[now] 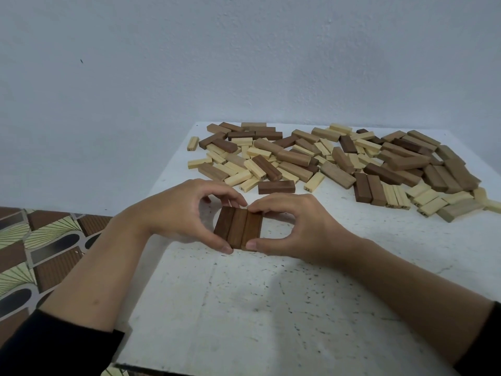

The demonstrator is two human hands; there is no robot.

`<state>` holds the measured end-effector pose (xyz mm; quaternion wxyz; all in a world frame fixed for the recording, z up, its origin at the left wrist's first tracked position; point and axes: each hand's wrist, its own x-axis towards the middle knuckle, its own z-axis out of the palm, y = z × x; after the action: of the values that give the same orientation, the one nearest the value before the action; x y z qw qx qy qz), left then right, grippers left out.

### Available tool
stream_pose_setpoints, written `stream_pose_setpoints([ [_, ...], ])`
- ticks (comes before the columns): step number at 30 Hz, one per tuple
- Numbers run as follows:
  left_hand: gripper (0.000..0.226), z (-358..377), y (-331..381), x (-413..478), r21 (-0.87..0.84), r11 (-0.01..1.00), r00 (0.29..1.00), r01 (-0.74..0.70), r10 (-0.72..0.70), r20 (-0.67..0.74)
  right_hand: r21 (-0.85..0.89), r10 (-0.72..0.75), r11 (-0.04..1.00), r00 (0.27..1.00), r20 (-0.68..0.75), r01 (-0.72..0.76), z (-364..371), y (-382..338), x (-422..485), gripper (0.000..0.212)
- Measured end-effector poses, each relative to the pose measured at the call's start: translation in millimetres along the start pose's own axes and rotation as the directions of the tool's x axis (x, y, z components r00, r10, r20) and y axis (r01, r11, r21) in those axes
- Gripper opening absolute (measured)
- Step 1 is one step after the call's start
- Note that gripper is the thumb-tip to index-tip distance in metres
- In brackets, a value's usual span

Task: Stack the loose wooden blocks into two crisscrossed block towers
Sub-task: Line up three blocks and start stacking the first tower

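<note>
three dark brown blocks [238, 228] lie side by side just below the middle of the frame, their long sides touching, forming a flat square layer on the white speckled worktop [271, 308]. the left hand [176, 215] curls around the layer's left side, thumb at the near corner and fingertips at the far edge, closed on the blocks. the right hand [292, 226] mirrors it on the right side, thumb on the near edge and fingers on the far edge, also gripping the layer. both forearms run down to the lower corners of the frame, ending in black sleeves [54, 346].

a loose pile of blocks [325, 158] spreads across the upper right of the worktop, well apart from the hands, mixing pale, mid-brown and dark pieces lying at all angles; some pale ones show small printed numbers on their ends. one dark block [276, 186] lies alone at the pile's near edge, just above the hands. a pale blue wall [244, 55] fills the upper half of the frame, and a patterned floor [40, 245] shows at the left.
</note>
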<state>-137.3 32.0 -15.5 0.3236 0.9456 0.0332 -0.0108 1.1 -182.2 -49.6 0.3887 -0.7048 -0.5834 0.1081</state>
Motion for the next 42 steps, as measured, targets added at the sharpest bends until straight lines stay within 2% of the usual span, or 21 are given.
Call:
stream_pose_setpoints([
  [7, 0.072, 2, 2, -2, 0.0, 1.0, 1.0, -0.005, 0.005, 0.009, 0.023, 0.032, 0.999, 0.999, -0.002, -0.032, 2, -1, -1, 0.052],
  [10, 0.067, 2, -1, -3, -0.043, 0.998, 0.999, -0.034, 0.035, 0.012, 0.088, 0.085, 0.993, 0.991, -0.104, -0.076, -1, -4, -1, 0.038],
  [12, 0.055, 3, -1, -5, -0.077, 0.996, 0.998, -0.054, 0.053, -0.023, -0.012, 0.086, 0.996, 0.979, -0.185, -0.09, -6, 1, -1, 0.03],
  [14, 0.041, 6, 0, -1, -0.05, 0.996, 0.989, -0.075, 0.068, -0.133, -0.176, 0.051, 0.98, 0.971, -0.232, -0.093, -16, 8, -2, 0.024],
  [16, 0.03, 14, 6, 5, -0.042, 0.995, 0.951, -0.094, 0.077, -0.298, -0.312, 0.025, 0.945, 0.973, -0.23, -0.098, -28, 13, -2, 0.023],
  [18, 0.03, 21, 16, 12, -0.046, 0.994, 0.924, -0.101, 0.077, -0.374, -0.434, 0.029, 0.893, 0.977, -0.211, -0.12, -39, 18, -2, 0.021],
  [20, 0.039, 26, 25, 19, 0.103, 0.992, 0.937, -0.07, 0.101, -0.335, -0.499, 0.053, 0.854, 0.977, -0.205, -0.151, -48, 20, -3, 0.019],
  [22, 0.052, 28, 33, 27, 0.282, 0.959, 0.969, -0.008, 0.076, -0.233, -0.495, 0.067, 0.853, 0.976, -0.206, -0.163, -56, 23, -7, 0.019],
  [25, 0.064, 34, 43, 40, 0.523, 0.852, 0.992, 0.028, 0.041, -0.121, -0.529, 0.054, 0.839, 0.986, -0.155, -0.129, -64, 29, -13, 0.026],
  [28, 0.072, 42, 48, 45, 0.647, 0.762, 0.992, 0.021, 0.063, -0.106, -0.534, 0.057, 0.84, 0.995, -0.084, -0.093, -63, 29, -4, 0.033],
  [33, 0.058, 47, 54, 41, 0.598, 0.801, 0.986, -0.028, 0.121, -0.116, -0.472, 0.094, 0.879, 0.995, 0.039, -0.064, -54, 30, 36, 0.048],
  [38, 0.052, 47, 48, 34, 0.497, 0.867, 0.985, -0.036, 0.114, -0.129, -0.517, 0.169, 0.85, 0.982, 0.08, -0.104, -45, 29, 56, 0.039],
  [42, 0.049, 42, 43, 33, 0.423, 0.905, 0.98, -0.041, 0.119, -0.159, -0.54, 0.124, 0.838, 0.991, 0.049, -0.078, -42, 30, 55, 0.039],
])
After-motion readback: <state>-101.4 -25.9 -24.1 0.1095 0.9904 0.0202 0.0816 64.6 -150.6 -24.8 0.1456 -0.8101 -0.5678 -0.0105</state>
